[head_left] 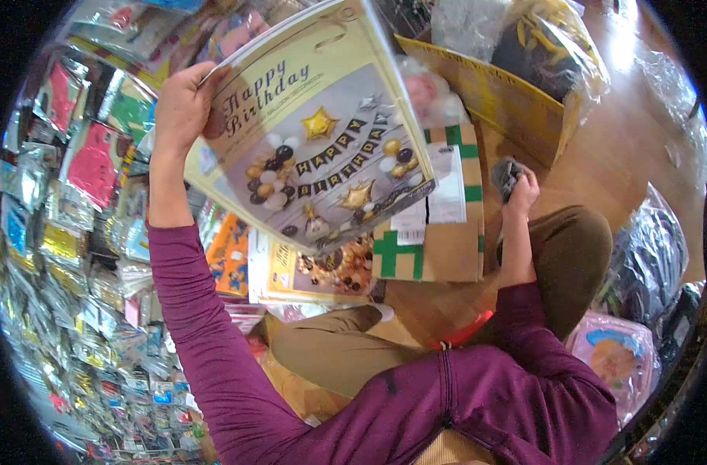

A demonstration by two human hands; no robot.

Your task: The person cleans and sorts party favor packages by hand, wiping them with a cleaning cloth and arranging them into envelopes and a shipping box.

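Note:
Raised at the upper middle is a flat Happy Birthday balloon decoration pack (330, 167), tilted, with balloons and a banner printed on it. My left hand (184, 105) is closed on its left edge, thumb on the front. On the right, my right hand (522, 192) is closed around a crumpled dark grey cloth (507, 177), near my knee and above the wooden floor. Behind the pack lies a cardboard box (450, 260) with green tape and a white label. Another birthday pack (334, 271) lies partly hidden below the one I hold.
Many plastic-wrapped packets (90, 167) cover the left side. A yellow open carton (497, 97) stands at the upper right beside a bag with black and yellow contents (539, 46). Clear-wrapped dark goods (648, 252) and a pink package (613, 356) lie at the right.

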